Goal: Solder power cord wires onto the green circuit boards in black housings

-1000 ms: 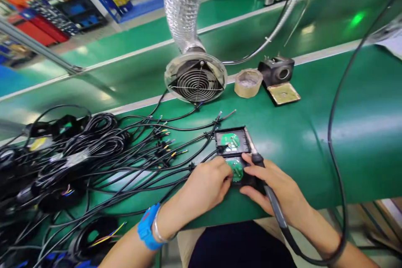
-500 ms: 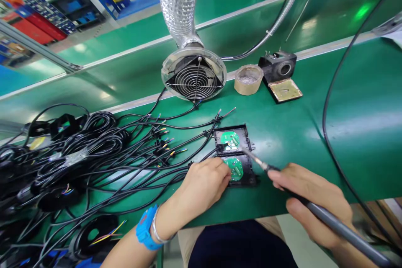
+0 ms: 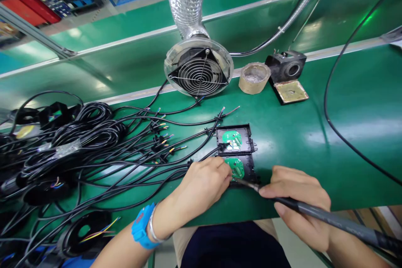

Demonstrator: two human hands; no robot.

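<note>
In my right hand (image 3: 298,205) is a soldering iron (image 3: 333,220), gripped like a pen. Its tip reaches the near edge of a green circuit board (image 3: 236,168), which sits in the nearer of two black plastic housings (image 3: 249,169). My left hand (image 3: 204,184) is closed at that housing's left side, fingertips curled down beside the board; whatever they pinch is hidden. Directly behind lies the second black housing (image 3: 246,136), with another green board (image 3: 231,138) and a black cable (image 3: 213,152) leading in from the left.
Many black cables (image 3: 103,134) with bare coloured wire ends cover the left of the green bench (image 3: 289,134). A fume extractor fan (image 3: 199,71) hangs behind the housings. Further right stand a tape roll (image 3: 254,78) and an iron stand with sponge (image 3: 290,91). A black cord (image 3: 328,113) crosses the right side.
The soldering iron's tip has come down and toward me, from beside the far housing to the nearer board. My left hand stays at the nearer housing. The camera view has shifted slightly.
</note>
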